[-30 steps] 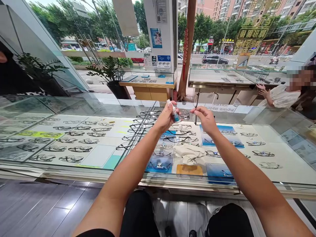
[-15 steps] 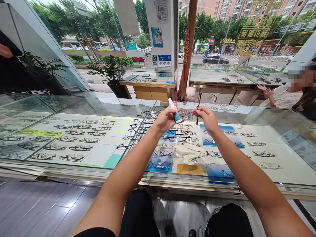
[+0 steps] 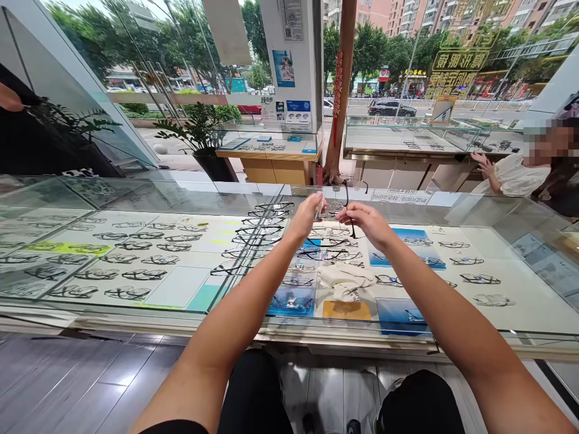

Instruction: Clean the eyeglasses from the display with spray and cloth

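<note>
My left hand [image 3: 308, 216] is closed around the small white-and-blue spray bottle [image 3: 319, 211], now turned so that the hand hides most of it. Just to its right, my right hand [image 3: 365, 223] pinches a pair of dark-framed eyeglasses [image 3: 348, 198], held up on edge above the glass counter. The two hands are close together, with the bottle facing the glasses. Below them a crumpled cream cloth [image 3: 346, 278] lies on the counter, near several dark eyeglass frames [image 3: 260, 231] in a row.
The glass display counter [image 3: 181, 325] spans the view, with many eyeglasses inside. Blue display cards [image 3: 289, 303] and an orange-brown pad [image 3: 346, 310] lie near the cloth. Across the aisle stand another showcase [image 3: 407, 147], a potted plant [image 3: 212, 163] and a person [image 3: 511, 175] at right.
My left hand has rotated, turning the bottle from upright and visible to mostly hidden. My right hand has shifted slightly left and down with the eyeglasses, which have tilted.
</note>
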Motion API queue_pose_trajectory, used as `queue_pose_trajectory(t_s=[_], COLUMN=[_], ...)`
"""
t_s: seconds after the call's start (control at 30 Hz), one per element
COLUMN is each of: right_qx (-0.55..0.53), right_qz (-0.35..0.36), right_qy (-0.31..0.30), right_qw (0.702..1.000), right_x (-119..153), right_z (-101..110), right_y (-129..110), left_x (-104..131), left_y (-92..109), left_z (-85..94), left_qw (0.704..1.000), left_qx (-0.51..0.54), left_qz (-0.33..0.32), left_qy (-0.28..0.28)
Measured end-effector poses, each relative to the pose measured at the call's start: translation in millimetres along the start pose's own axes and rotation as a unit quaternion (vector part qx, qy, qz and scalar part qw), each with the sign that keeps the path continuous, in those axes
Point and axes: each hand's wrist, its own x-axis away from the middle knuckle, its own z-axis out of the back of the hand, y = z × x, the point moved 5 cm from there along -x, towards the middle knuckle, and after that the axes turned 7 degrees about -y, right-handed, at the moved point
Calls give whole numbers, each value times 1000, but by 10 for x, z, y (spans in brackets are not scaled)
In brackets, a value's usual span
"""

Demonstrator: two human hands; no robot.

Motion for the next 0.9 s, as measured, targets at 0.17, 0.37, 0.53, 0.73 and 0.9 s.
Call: queue_pose_trajectory(t_s=[0.17,0.37,0.53,0.73,0.9], right_qx=[-20,-25,-44,-103,-107], right_qz=[-18,-19,-14,-9,2], right_qy=[-44,-54,-36,28,53], right_qw=[999,998,998,994,993], right_x=[21,37,37,0,-15], right_z=[-151,-191,-150,-61,-15], right_y=[44,43,27,51,72], left_x=[21,9,25,145,199], left_y=[-17,12,31,114,143], left_z=[-77,-86,-100,-208,-300], left_qw=[1000,999,998,986,975], left_qx=[-5,-22,-35,-129,-179], left_qz=[9,-6,-31,-85,-111], left_qy=[-27,-27,-39,-54,-71])
